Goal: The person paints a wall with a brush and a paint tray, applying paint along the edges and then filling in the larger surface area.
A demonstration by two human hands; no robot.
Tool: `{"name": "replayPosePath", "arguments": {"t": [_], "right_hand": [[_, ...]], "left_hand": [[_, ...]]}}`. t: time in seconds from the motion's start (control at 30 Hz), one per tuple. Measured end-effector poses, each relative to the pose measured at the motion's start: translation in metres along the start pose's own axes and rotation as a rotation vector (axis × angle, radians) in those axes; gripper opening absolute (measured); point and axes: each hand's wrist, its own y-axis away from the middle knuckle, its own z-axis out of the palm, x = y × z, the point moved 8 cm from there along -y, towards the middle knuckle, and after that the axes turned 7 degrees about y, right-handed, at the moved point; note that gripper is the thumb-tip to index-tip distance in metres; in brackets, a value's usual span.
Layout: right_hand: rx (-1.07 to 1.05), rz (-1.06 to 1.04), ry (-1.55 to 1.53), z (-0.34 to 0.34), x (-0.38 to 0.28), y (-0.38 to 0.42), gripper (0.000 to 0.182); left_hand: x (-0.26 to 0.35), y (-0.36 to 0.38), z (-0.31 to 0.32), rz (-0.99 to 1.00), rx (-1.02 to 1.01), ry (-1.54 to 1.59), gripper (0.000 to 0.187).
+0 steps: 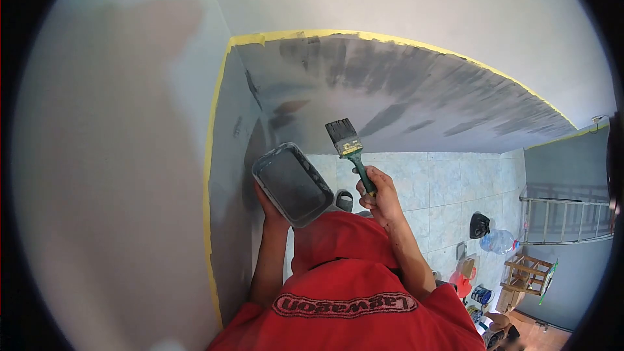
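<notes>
R hand (379, 195), just R of frame centre, grips a brush (354, 156) by its green handle, fingers curled in & pinching it w/ the thumb. Brush is tilted, bristles dark w/ paint & pointing to upper L, about mid-frame; it shows in front of the lower wall area & the floor tiles (448, 179). L hand (268, 211), L of centre, supports a dark rectangular tray (313, 168) from its lower L side; most of those fingers are hidden behind it, so can't tell if spread or together. Tray is tilted, has paint smears on the rim, sits L of the brush & apart from it. Upper centre to R: wall (364, 71) w/ patchy dk grey strokes, bordered by yellow tape (390, 38) along the top edge, more tape running down L of centre. Red shirt (338, 331) fills bottom centre. Lower R: black bag (479, 225), clear plastic bottle (498, 242), wooden stool (528, 273), w/ a metal ladder (565, 201) above them at far R
</notes>
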Motion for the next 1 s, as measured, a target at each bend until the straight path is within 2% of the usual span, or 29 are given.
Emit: {"name": "replayPosePath", "arguments": {"t": [0.17,0.27,0.47,0.57,0.67,0.77,0.83,1.0], "right_hand": [[0.042,-0.018,0.051,-0.006,0.002,-0.003,0.032],[0.067,-0.032,0.032,-0.009,0.005,-0.006,0.033],[0.045,-0.105,-0.004,-0.007,-0.001,-0.007,0.032],[-0.11,-0.094,-0.214,0.008,0.003,-0.012,0.031],[-0.216,-0.116,-0.288,0.014,0.008,-0.018,0.031],[-0.242,-0.116,-0.333,0.019,0.006,-0.019,0.025],[-0.281,-0.134,-0.348,0.02,0.006,-0.021,0.02],[-0.24,-0.197,-0.116,0.024,-0.002,-0.024,0.021]], "left_hand": [[0.004,0.0,0.007,0.047,-0.04,-0.025,0.069],[-0.001,-0.001,0.007,-0.039,-0.049,0.073,0.069],[-0.006,-0.003,-0.007,-0.037,-0.036,0.076,0.072],[-0.007,0.001,0.002,-0.076,-0.073,0.094,0.073],[-0.008,-0.001,-0.001,-0.066,-0.083,0.101,0.073],[-0.012,-0.004,-0.008,-0.118,-0.152,0.207,0.079],[-0.012,-0.006,-0.015,-0.091,-0.096,0.176,0.076],[-0.012,-0.008,-0.01,-0.078,-0.15,0.245,0.073]]}}
